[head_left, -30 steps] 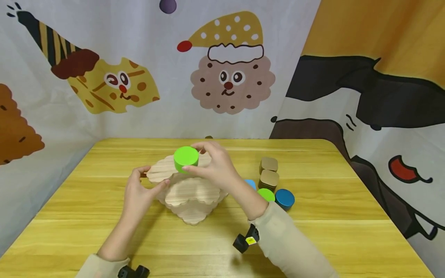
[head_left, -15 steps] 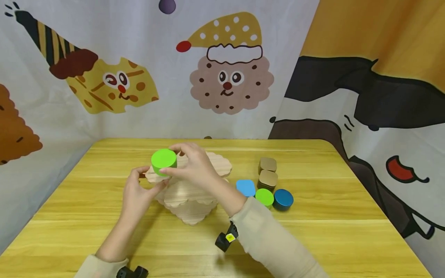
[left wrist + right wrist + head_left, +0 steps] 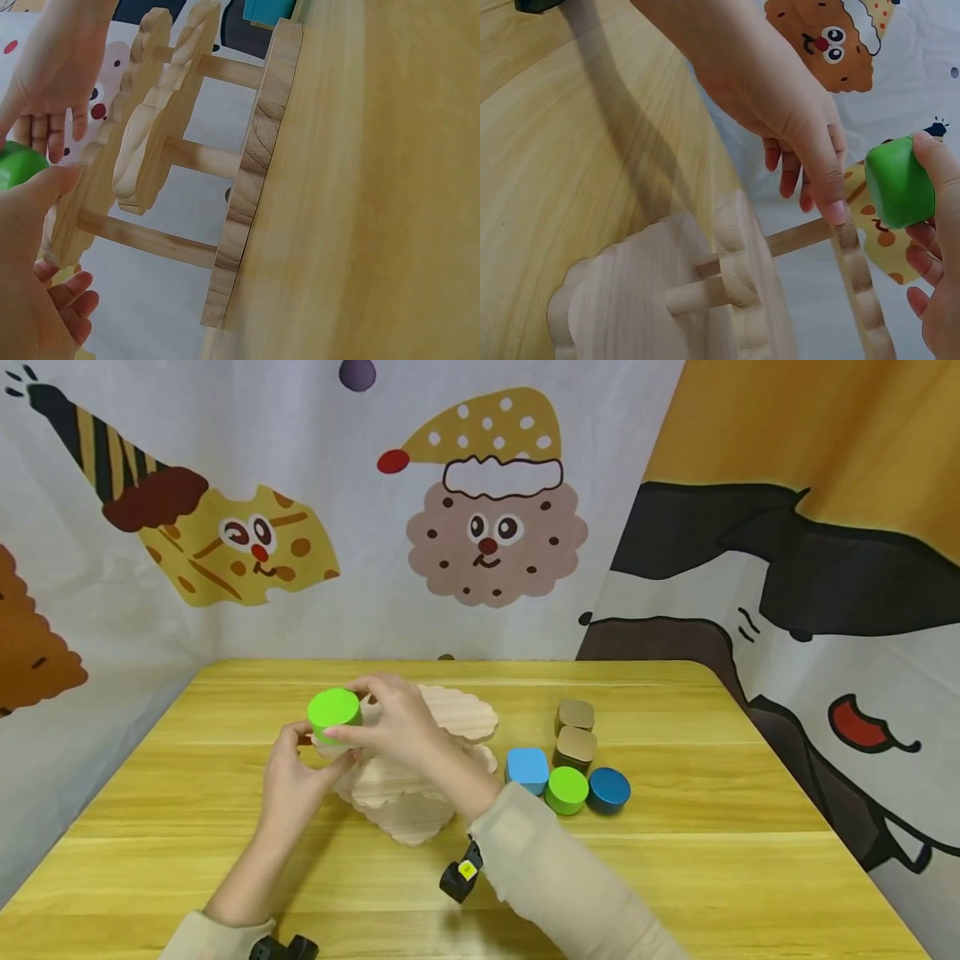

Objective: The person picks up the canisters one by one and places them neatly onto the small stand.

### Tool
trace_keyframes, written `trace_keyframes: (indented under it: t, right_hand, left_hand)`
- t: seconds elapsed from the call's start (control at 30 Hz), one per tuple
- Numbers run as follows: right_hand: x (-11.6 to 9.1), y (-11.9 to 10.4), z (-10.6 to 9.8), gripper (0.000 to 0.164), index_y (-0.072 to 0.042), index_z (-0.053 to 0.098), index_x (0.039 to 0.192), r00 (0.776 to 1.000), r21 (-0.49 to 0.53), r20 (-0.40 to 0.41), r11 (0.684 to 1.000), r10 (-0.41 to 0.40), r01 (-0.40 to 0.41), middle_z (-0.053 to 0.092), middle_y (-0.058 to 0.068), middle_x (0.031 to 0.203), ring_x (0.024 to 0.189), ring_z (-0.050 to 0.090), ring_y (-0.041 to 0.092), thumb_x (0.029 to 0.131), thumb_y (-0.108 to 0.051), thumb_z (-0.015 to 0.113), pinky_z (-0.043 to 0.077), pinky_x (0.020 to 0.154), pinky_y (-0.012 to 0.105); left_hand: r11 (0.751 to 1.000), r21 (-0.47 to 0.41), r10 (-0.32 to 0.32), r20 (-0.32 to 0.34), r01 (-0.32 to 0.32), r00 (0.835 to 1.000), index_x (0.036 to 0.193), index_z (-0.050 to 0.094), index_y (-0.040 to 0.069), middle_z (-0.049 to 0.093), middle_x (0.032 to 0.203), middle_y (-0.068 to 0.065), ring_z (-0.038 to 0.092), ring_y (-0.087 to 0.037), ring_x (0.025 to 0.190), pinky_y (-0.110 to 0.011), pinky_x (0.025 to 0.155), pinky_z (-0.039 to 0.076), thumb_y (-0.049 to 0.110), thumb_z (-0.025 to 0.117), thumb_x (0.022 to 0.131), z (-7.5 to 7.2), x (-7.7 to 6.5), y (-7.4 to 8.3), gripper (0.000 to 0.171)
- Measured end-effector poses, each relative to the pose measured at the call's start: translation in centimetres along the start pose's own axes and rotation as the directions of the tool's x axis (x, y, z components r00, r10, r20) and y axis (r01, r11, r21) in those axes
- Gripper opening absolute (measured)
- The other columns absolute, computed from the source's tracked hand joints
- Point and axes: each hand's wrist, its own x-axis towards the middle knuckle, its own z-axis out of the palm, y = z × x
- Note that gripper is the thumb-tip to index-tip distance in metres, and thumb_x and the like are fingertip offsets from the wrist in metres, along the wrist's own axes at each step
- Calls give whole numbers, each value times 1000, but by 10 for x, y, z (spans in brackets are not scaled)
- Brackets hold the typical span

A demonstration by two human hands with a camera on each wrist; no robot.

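Note:
A tiered wooden stand (image 3: 401, 777) with scalloped platforms on round posts stands on the table. At the left end of its top platform (image 3: 855, 277), my left hand (image 3: 292, 781) grips the edge, thumb on one face and fingers around the other side. Just above that end, my right hand (image 3: 397, 718) pinches a green block (image 3: 333, 710) between thumb and fingers. The green block (image 3: 900, 184) stands apart from the platform in the right wrist view. My right forearm covers part of the stand in the head view.
Right of the stand lie a light blue block (image 3: 527, 768), a second green block (image 3: 566, 789) and a dark blue round block (image 3: 609, 789). Behind them are two gold-brown blocks (image 3: 576, 747). A printed cloth (image 3: 300, 627) hangs behind the table.
My right hand has carried the green block leftward over the top platform to its left end and slightly lower. The left hand has kept its hold on the stand.

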Motion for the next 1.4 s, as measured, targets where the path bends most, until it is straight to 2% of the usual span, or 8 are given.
trace_keyframes:
  t: [0.4,0.7,0.93,1.13,1.4]
  right_hand:
    - [2,5,14,60,-17,61,123,999,-84,5,995,44,-44,59,-12,110,91,49,3,76,-49,77,37,86,26]
    - [1,8,18,57,-21,60,120,997,-83,2,994,76,-76,57,-15,108,89,49,4,75,-52,77,37,85,26]
    - [1,5,18,62,-19,59,123,997,-117,4,990,80,-79,58,-13,111,91,48,4,75,-53,76,36,86,26]
    - [0,4,16,72,-20,56,130,995,-99,3,990,101,-100,59,-12,113,97,50,6,72,-57,76,36,90,29]
    - [-6,2,4,70,-21,55,131,997,-73,-38,995,67,-69,59,-12,109,102,51,8,73,-52,78,37,90,30]
  left_hand:
    - [1000,17,11,-6,-11,1000,123,46,-5,50,120,-18,43,-35,108,-43,80,33,30,82,77,0,0,-2,68]
    - [1000,26,2,-1,-2,1000,124,46,-5,50,118,-18,44,-35,107,-43,79,34,29,81,78,0,0,-2,67]
    - [1000,20,5,0,-5,1000,123,46,-5,50,118,-17,44,-34,107,-44,81,34,27,81,78,-1,0,0,66]
    - [1000,15,3,-1,-3,1000,123,46,-5,51,117,-17,45,-34,107,-43,81,34,28,82,78,0,0,1,66]
    - [1000,14,5,-5,-5,1000,125,46,-5,50,118,-17,44,-31,106,-42,80,33,31,81,78,1,0,-1,69]
